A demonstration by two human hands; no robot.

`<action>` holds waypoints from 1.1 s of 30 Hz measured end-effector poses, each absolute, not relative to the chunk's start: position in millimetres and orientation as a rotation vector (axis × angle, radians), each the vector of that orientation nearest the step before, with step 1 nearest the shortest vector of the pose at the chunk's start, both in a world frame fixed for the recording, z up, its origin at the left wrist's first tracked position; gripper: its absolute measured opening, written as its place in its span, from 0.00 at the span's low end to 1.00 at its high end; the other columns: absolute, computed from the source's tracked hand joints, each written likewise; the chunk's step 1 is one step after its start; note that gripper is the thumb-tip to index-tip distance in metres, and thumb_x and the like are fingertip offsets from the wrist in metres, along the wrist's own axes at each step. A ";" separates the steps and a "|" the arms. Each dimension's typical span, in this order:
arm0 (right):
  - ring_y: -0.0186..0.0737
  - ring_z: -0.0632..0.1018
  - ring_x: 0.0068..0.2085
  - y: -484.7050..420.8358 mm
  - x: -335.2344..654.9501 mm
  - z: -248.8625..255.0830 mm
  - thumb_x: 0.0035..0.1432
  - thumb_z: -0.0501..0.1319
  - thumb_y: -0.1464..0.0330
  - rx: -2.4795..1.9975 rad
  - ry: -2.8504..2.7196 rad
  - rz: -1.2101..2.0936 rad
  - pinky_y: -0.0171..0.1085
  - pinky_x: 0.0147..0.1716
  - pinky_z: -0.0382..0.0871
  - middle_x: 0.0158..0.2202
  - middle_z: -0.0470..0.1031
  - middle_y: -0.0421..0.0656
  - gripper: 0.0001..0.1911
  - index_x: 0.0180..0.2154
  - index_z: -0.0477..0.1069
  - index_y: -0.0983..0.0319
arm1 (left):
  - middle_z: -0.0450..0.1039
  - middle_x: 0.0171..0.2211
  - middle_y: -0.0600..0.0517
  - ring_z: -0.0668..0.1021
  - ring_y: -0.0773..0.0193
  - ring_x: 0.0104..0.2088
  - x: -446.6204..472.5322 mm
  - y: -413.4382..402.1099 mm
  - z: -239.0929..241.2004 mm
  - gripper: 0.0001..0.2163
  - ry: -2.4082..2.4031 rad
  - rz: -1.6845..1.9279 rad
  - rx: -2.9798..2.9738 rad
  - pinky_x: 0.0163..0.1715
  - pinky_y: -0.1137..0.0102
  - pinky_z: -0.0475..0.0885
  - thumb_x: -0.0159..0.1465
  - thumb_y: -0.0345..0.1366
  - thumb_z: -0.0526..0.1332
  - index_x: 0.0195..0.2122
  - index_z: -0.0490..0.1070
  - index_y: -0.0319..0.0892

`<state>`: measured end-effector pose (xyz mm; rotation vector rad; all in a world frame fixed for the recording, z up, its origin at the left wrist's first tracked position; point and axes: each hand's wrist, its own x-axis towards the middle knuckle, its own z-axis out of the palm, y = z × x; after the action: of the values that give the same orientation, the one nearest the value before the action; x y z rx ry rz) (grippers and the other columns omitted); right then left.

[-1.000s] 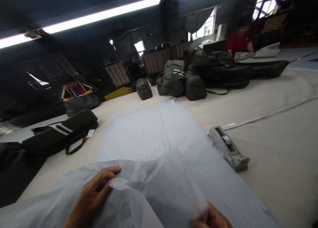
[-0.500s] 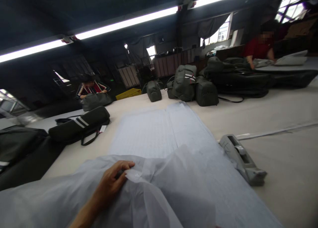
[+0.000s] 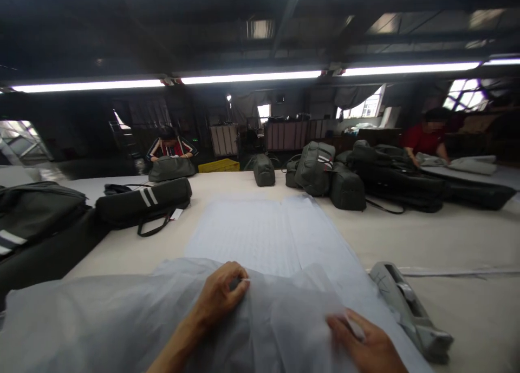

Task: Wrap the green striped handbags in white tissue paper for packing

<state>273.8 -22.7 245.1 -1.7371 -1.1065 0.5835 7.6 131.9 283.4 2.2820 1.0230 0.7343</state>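
Head cam, looking fwd and down: your left hand (image 3: 221, 297) pinched a fold of thin, pale translucent sheet (image 3: 122, 319), fingers (image 3: 239, 286) closed on the material near its top edge. Your right hand (image 3: 371, 346) lay at lower right w/ fingers narrow, gripping the same sheet's right edge; a bit of it showed between thumb and forefinger. The sheet was bunched across the near edge of the bench (image 3: 455, 237), spreading left toward the frame's corner and covering both wrists in part.

Just beyond it, flat sheets (image 3: 264, 232) of the same pale stuff lay on the bench, side by side and running away from you. A grey tape dispenser (image 3: 410, 308) sat on the bench just beside your right hand, to its right, angled toward the near edge.

Dark green bags ringed the far side: a long striped bag (image 3: 142, 202) at left, touching a bigger dark bag (image 3: 32, 210) by the left edge; a small bag (image 3: 264, 170) at centre; an upright cluster of bags (image 3: 325, 175) right of centre; long flat bags (image 3: 426, 183) further right.

Two other people worked at the far side: one in a striped top (image 3: 170, 145) behind a bag at left, one in a red top (image 3: 422, 137) at right, hands on pale material. Strip lights (image 3: 252, 78) ran overhead.
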 end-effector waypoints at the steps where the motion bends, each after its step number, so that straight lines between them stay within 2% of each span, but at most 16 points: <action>1: 0.46 0.80 0.35 -15.9 277.9 249.6 0.51 0.61 0.47 -1.799 -1.054 0.655 0.34 0.33 0.75 0.28 0.80 0.41 0.22 0.29 0.76 0.60 | 0.73 0.33 0.51 0.74 0.60 0.37 7.1 131.2 284.8 0.09 1.004 0.727 2.283 0.41 0.66 0.68 0.65 0.39 0.52 0.31 0.68 0.45; 4: 0.38 0.71 0.20 0.9 294.7 259.2 0.50 0.59 0.45 -1.843 -0.980 0.861 0.34 0.18 0.65 0.17 0.68 0.37 0.24 0.22 0.67 0.59 | 0.73 0.35 0.51 0.74 0.59 0.38 5.9 129.0 289.6 0.14 0.976 0.670 2.251 0.43 0.65 0.67 0.67 0.45 0.48 0.34 0.69 0.45; 7: 0.33 0.64 0.16 11.8 304.4 263.3 0.49 0.60 0.44 -1.864 -1.005 0.872 0.33 0.15 0.59 0.15 0.62 0.35 0.24 0.21 0.64 0.58 | 0.74 0.41 0.51 0.74 0.55 0.43 11.6 125.8 294.4 0.12 1.024 0.626 2.237 0.46 0.62 0.66 0.62 0.46 0.57 0.40 0.70 0.46; 9: 0.33 0.64 0.17 16.5 304.7 264.9 0.50 0.59 0.45 -1.873 -1.047 0.850 0.33 0.16 0.57 0.15 0.61 0.34 0.24 0.21 0.65 0.59 | 0.74 0.41 0.51 0.73 0.54 0.44 21.2 123.0 296.7 0.12 1.088 0.599 2.262 0.47 0.61 0.65 0.57 0.44 0.61 0.40 0.70 0.46; 12: 0.34 0.65 0.18 19.8 301.8 268.2 0.52 0.59 0.46 -1.878 -1.076 0.866 0.34 0.17 0.57 0.15 0.63 0.35 0.24 0.22 0.67 0.59 | 0.74 0.38 0.51 0.73 0.55 0.42 38.4 119.7 296.5 0.07 1.170 0.583 2.282 0.46 0.61 0.65 0.57 0.40 0.61 0.36 0.69 0.45; 14: 0.37 0.72 0.23 18.2 301.8 270.1 0.52 0.60 0.46 -1.833 -1.095 0.901 0.34 0.22 0.64 0.20 0.71 0.38 0.24 0.25 0.71 0.61 | 0.74 0.36 0.51 0.74 0.56 0.41 45.9 119.9 293.9 0.04 1.184 0.588 2.271 0.44 0.62 0.65 0.58 0.36 0.57 0.32 0.69 0.45; 17: 0.45 0.79 0.35 10.1 307.0 269.1 0.50 0.62 0.45 -1.758 -1.017 1.024 0.37 0.35 0.70 0.32 0.81 0.44 0.27 0.32 0.77 0.64 | 0.73 0.32 0.51 0.74 0.58 0.37 46.6 124.5 288.4 0.08 1.133 0.629 2.162 0.40 0.65 0.67 0.62 0.38 0.52 0.29 0.68 0.45; 19: 0.48 0.79 0.38 5.0 311.7 266.0 0.49 0.62 0.44 -1.765 -0.946 1.063 0.38 0.37 0.71 0.34 0.82 0.45 0.29 0.34 0.78 0.65 | 0.74 0.33 0.51 0.75 0.58 0.37 42.2 128.4 285.4 0.16 1.040 0.683 2.054 0.40 0.65 0.68 0.67 0.46 0.46 0.33 0.69 0.45; 21: 0.48 0.79 0.37 4.1 314.9 263.0 0.49 0.62 0.44 -1.799 -0.943 1.052 0.37 0.37 0.71 0.33 0.82 0.44 0.29 0.34 0.78 0.65 | 0.75 0.37 0.49 0.76 0.56 0.40 37.7 131.1 283.3 0.23 0.918 0.724 2.007 0.44 0.62 0.69 0.67 0.54 0.42 0.43 0.70 0.46; 23: 0.46 0.79 0.36 8.4 315.4 262.4 0.50 0.62 0.44 -1.821 -0.971 1.048 0.37 0.36 0.71 0.31 0.81 0.43 0.29 0.33 0.78 0.64 | 0.75 0.43 0.48 0.75 0.53 0.45 36.3 131.6 282.2 0.27 0.866 0.713 2.033 0.51 0.57 0.68 0.63 0.56 0.47 0.56 0.65 0.47; 25: 0.45 0.79 0.34 15.3 314.4 264.8 0.49 0.62 0.45 -1.819 -0.985 1.025 0.37 0.34 0.71 0.29 0.80 0.42 0.28 0.31 0.78 0.64 | 0.74 0.46 0.47 0.74 0.50 0.50 38.4 129.9 281.9 0.31 0.944 0.650 2.082 0.58 0.50 0.62 0.58 0.53 0.57 0.62 0.60 0.48; 28: 0.45 0.79 0.34 18.6 314.8 268.7 0.49 0.63 0.45 -1.803 -0.973 1.013 0.38 0.35 0.71 0.30 0.80 0.43 0.28 0.32 0.78 0.65 | 0.75 0.43 0.48 0.74 0.50 0.50 43.6 127.2 280.0 0.31 1.075 0.608 2.119 0.63 0.45 0.54 0.54 0.40 0.63 0.61 0.63 0.48; 30: 0.47 0.79 0.36 7.8 316.8 264.3 0.48 0.64 0.44 -1.749 -0.913 1.070 0.39 0.36 0.72 0.33 0.81 0.46 0.31 0.37 0.78 0.65 | 0.76 0.40 0.48 0.75 0.52 0.48 45.0 127.5 276.8 0.26 1.072 0.658 2.101 0.62 0.46 0.57 0.55 0.36 0.61 0.57 0.67 0.48; 33: 0.52 0.79 0.42 -32.5 315.4 239.7 0.38 0.69 0.42 -1.517 -0.823 1.160 0.43 0.42 0.73 0.43 0.79 0.52 0.45 0.51 0.72 0.65 | 0.75 0.39 0.50 0.76 0.53 0.45 43.1 130.8 271.1 0.22 1.045 0.701 2.019 0.56 0.52 0.65 0.58 0.39 0.59 0.55 0.69 0.48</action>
<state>315.4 -32.5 239.7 -1.5173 -0.8233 1.1605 43.1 130.8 271.1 2.0190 1.0447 0.7012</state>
